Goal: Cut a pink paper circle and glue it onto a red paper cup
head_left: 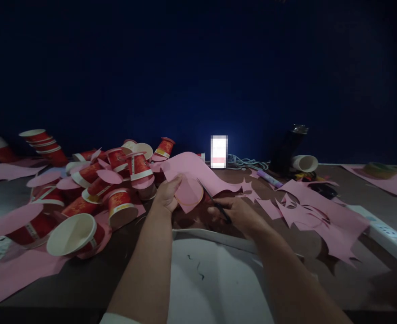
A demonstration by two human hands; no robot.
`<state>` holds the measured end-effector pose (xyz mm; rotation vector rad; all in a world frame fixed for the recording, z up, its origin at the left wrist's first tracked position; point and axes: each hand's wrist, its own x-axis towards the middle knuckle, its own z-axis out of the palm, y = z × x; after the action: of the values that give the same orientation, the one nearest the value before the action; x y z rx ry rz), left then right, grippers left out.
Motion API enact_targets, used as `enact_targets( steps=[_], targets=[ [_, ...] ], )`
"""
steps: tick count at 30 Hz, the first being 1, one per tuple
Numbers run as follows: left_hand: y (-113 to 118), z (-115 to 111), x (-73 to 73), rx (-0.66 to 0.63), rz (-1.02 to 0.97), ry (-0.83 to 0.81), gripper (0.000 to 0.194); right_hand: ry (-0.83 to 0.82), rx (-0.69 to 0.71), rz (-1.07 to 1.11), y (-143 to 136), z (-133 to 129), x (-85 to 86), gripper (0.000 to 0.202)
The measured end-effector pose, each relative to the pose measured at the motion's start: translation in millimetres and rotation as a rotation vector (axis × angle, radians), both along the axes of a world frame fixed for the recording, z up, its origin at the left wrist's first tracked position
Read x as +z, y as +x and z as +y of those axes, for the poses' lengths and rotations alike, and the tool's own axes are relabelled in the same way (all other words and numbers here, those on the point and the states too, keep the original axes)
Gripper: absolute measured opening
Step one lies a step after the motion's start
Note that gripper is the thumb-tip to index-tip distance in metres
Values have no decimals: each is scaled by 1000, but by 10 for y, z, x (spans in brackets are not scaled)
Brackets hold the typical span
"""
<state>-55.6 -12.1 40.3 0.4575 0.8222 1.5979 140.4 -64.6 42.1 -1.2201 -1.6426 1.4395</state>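
My left hand (pixel 167 194) grips a large pink paper sheet (pixel 189 164) by its near edge, thumb on top. A rounded flap with a drawn curved outline (pixel 189 191) hangs toward me from that sheet. My right hand (pixel 235 213) is closed around the dark handles of a pair of scissors (pixel 223 211). Their blades point up and to the left, at the right edge of the rounded flap. Whether the blades are parted cannot be made out. Below both hands lies a white board or box lid (pixel 215 279) with a few dark marks.
Red paper cups (pixel 120 209) with pink discs are heaped at left, beside stacked cups (pixel 45 146). Pink scraps (pixel 306 216) cover the right side. A purple tube (pixel 269 178), a power strip (pixel 387 231), a coiled cable (pixel 249 162) and a glowing blurred screen (pixel 218 152) are also there.
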Motion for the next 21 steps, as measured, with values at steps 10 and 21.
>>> enact_targets(
  steps=[10,21],
  targets=[
    [-12,-21,-18,-111,106,39,30,-71,22,40,-51,-40,59,32],
    [-16,-53,13,-120,113,25,24,-1,41,-14,-16,-38,93,34]
  ],
)
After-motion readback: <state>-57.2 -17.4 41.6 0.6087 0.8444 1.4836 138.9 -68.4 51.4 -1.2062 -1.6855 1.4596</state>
